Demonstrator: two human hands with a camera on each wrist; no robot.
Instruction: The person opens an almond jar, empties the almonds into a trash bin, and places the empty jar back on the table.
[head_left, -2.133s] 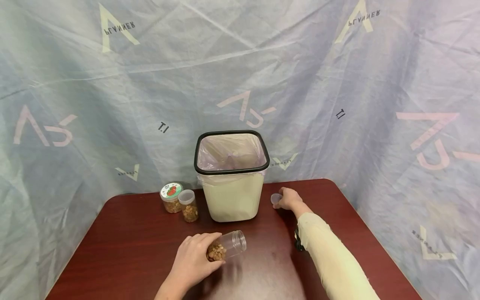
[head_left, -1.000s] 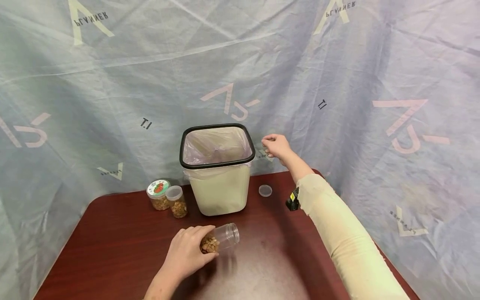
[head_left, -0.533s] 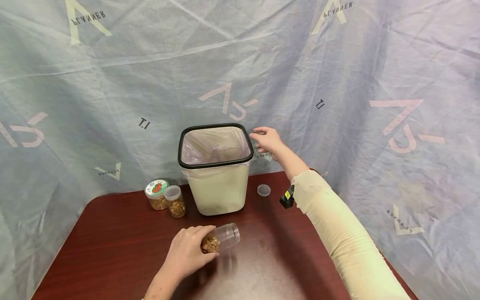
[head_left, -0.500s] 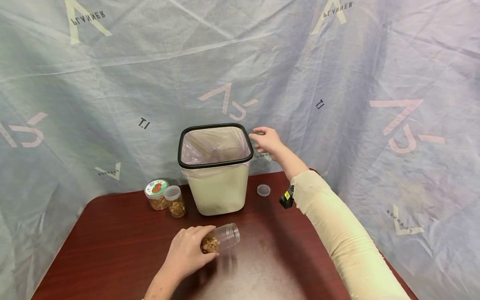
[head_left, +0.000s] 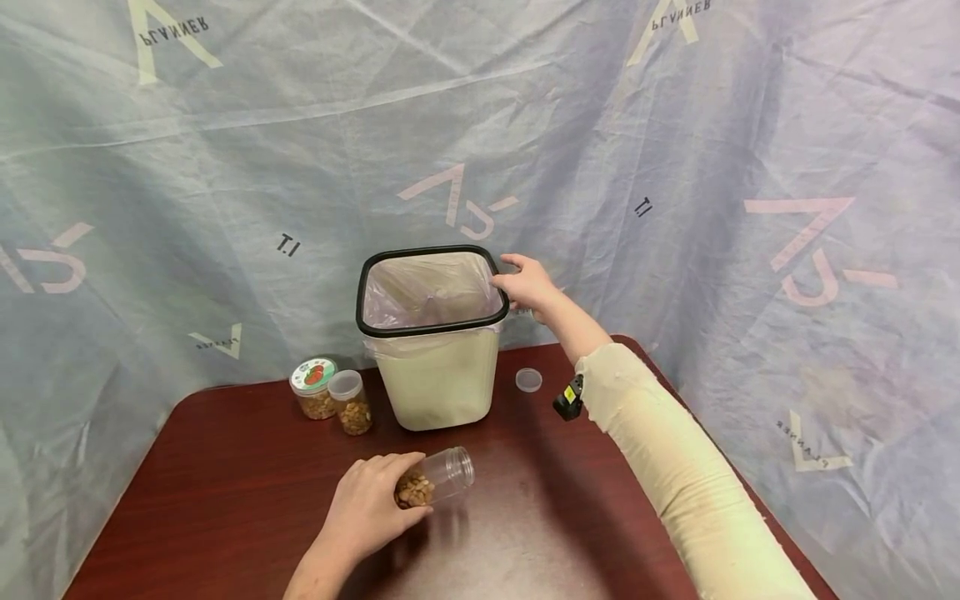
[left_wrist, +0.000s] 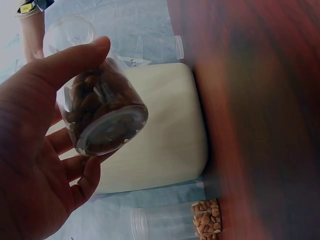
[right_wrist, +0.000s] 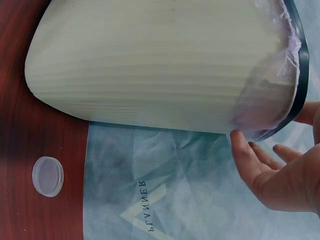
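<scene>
In the head view I lose the base of the clear cylindrical plastic jar (head_left: pixel 438 478) of brown nut-like pieces (head_left: pixel 413 490) behind my left hand (head_left: pixel 369 506); it lies tilted between that hand's gripping thumb and fingers. My right hand (head_left: pixel 527 286), fingers spread, is at the black rim (head_left: pixel 431 329) of the cream plastic bin (head_left: pixel 438 383), contact unclear to me.
</scene>
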